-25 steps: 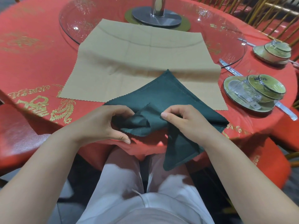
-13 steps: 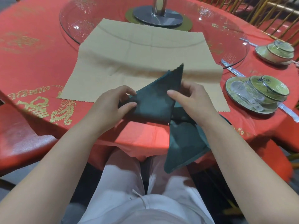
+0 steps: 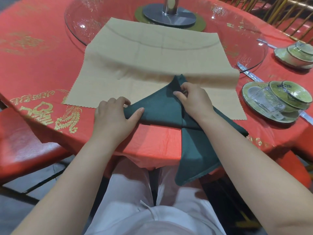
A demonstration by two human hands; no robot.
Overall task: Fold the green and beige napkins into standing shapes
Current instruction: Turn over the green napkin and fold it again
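- The green napkin [image 3: 160, 109] is found at the near edge of the worktop [image 3: 42, 68]. Its far tip is laid over the near edge of the beige napkin [image 3: 152, 53], and a pointed flap is seen hanging over the worktop's near edge toward the lap.
- The left corner of the green napkin is gripped by the left hand [image 3: 110, 117]. The thumb is pressed on top and the fingers [image 3: 118, 101] are curled round behind the fold.
- The cloth just below the far tip is pinched by the right hand [image 3: 194, 102], and a raised pleat is held there.
- A flat triangle has been formed from part of the green napkin. Nothing has yet been made to stand, and the hanging flap is judged to need tucking or rolling in.
- The beige napkin is spread open and flat, from the middle of the worktop onto the glass turntable [image 3: 81, 24]. Its folding is judged not begun, so well over half of the task is left.
- The right fingertips are buried in the fold, so the layers held cannot be told. The green napkin's right side is covered by the forearm.
- The far place setting [image 3: 294, 55] at the right edge is cut off by the frame, as is the turntable's post.
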